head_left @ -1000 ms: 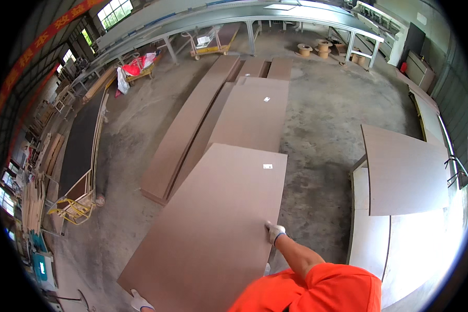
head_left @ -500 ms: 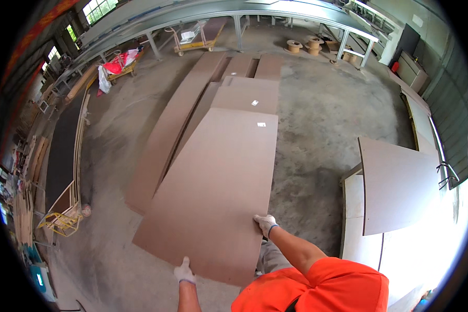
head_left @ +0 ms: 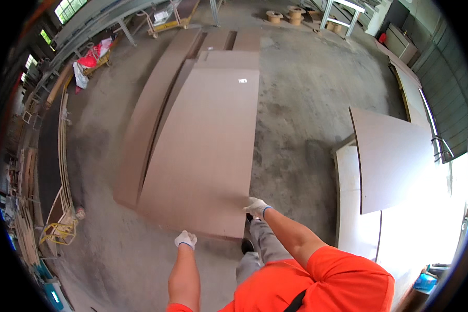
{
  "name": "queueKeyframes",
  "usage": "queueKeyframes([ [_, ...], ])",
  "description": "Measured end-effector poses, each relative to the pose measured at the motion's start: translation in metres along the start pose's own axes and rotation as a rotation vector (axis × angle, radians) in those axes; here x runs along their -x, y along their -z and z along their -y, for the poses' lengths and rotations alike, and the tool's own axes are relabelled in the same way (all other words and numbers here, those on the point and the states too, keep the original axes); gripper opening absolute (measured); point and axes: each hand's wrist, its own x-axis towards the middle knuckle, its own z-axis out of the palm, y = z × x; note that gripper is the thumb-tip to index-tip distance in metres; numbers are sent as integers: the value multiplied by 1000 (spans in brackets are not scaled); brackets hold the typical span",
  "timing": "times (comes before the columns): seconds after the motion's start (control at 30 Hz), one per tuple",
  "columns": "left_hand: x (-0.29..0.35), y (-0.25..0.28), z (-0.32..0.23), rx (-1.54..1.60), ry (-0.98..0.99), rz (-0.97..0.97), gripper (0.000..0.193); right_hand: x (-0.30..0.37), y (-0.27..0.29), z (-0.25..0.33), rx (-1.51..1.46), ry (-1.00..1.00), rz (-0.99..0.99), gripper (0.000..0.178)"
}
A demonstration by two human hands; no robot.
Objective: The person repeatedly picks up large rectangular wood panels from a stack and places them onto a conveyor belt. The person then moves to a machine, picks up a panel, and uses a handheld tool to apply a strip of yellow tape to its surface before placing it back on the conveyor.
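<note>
A large flat brown board [head_left: 208, 151] with a small white label lies on top of the other brown boards in front of me. My left hand [head_left: 185, 239], in a white glove, is closed at the board's near edge, its fingertips partly hidden. At the right edge, close to the near corner, my gloved right hand [head_left: 256, 207] grips the same board with bent fingers. Beneath and to the left, a long brown board [head_left: 153, 112] shows along the pile's side. Farther off, the ends of more brown boards [head_left: 247, 40] stick out past the top one.
To the right, a light panel [head_left: 392, 161] rests on a white stack. Black-topped panels [head_left: 49, 151] stand along the left, with a yellow metal frame [head_left: 60, 233] at their near end. A cart [head_left: 164, 21] and wooden spools [head_left: 295, 16] are at the back. My shoe [head_left: 248, 246] is beside the pile.
The top board has slid away from me and now covers more of the board below, including its label. Its near end lines up better with the pile. My view has tilted downward.
</note>
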Motion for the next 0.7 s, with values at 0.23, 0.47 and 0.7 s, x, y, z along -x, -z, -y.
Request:
queueKeyframes([
  [0.23,45,140,126,-578,-64,124,38,105,13,-258,-1026,-223,222,26],
  [0.47,81,153,179,-827,136,91,33,245,186,-278,-1763,291,-787,55],
  [0.7,149,-98,156,-764,-246,567,15,259,314,-312,-1847,-67,-1255,34],
])
